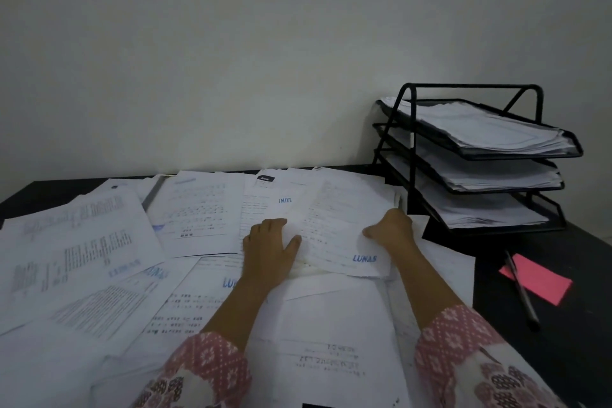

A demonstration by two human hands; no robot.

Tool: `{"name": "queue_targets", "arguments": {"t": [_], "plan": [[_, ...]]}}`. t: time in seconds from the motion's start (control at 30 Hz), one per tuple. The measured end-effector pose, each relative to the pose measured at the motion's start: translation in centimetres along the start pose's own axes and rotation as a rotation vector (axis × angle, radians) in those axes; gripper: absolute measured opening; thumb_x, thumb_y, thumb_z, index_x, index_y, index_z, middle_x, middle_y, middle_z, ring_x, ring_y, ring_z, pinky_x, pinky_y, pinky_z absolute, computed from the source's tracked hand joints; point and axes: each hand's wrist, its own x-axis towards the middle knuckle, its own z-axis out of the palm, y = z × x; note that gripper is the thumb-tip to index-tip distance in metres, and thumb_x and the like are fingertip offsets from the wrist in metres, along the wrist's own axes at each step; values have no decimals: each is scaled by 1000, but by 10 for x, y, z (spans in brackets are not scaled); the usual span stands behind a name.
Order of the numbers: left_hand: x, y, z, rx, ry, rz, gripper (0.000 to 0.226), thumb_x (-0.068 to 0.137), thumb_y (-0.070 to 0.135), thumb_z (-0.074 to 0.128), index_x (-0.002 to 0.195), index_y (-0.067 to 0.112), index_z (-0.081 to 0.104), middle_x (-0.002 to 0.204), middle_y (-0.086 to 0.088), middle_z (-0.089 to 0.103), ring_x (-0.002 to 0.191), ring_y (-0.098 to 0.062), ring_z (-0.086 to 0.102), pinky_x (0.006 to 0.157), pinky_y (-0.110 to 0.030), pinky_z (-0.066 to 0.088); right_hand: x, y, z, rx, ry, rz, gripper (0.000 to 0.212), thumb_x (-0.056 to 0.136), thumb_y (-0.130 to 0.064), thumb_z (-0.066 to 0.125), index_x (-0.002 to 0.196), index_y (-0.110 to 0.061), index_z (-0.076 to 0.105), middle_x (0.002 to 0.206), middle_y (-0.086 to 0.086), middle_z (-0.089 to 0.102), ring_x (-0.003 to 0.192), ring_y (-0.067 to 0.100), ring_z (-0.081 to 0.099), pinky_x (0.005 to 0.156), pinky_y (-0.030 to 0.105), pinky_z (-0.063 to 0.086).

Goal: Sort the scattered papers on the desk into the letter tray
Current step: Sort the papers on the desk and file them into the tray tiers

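Dark desk (516,358) set against a plain pale wall (231,60). Loose printed papers (82,242) cover most of the desk from the left edge to past the centre, overlapping at mixed angles; several carry a blue stamp.

A black three-tier mesh letter tray (463,86) stands at the right rear, close to the wall. Each tier holds a stack of white sheets.

The hands are apart, both on one stamped sheet (334,228) lying on top of the pile just left of the tray. The left hand (270,242) has its fingers curled at the sheet's left edge and its thumb laid on the paper. The right hand (390,228) clasps the right edge, thumb on top, fingers hidden beneath. Both forearms wear pink patterned sleeves (212,364).

To the right, on bare desk in front of the tray, a pen (521,288) lies across a pink note (543,281).
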Motion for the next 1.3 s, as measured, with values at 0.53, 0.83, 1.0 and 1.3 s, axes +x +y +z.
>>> {"name": "queue_targets", "arguments": {"t": [0.53,0.83,1.0,1.3], "plan": [[6,-8,-17,-25,62,-169,38,92,34,54,126,16,55,129,-4,53,121,-23,45,103,-39,35,2,11,-13,190,-96,-256,40,90,-3,56,129,-3,50,125,13,56,111,29,54,81,24,40],[-1,-9,-19,234,-134,-42,44,98,37,38,137,17,43,140,-1,43,127,-22,36,103,-35,29,-22,-8,1,-199,-132,-180,95,76,-49,72,143,-4,21,140,21,30,126,34,36,101,36,36],[-2,-10,-21,239,-131,-33,44,97,38,40,137,19,42,140,0,42,127,-21,36,102,-34,29,-19,-8,0,26,-161,-108,72,78,-29,76,129,7,40,127,19,50,114,30,52,87,31,46],[-4,-9,-19,243,-117,-51,46,96,39,43,137,20,41,139,0,41,127,-21,34,104,-35,28,-13,5,-1,-13,-27,-238,31,85,-18,68,105,4,58,108,18,62,86,22,53,57,23,38]]}}
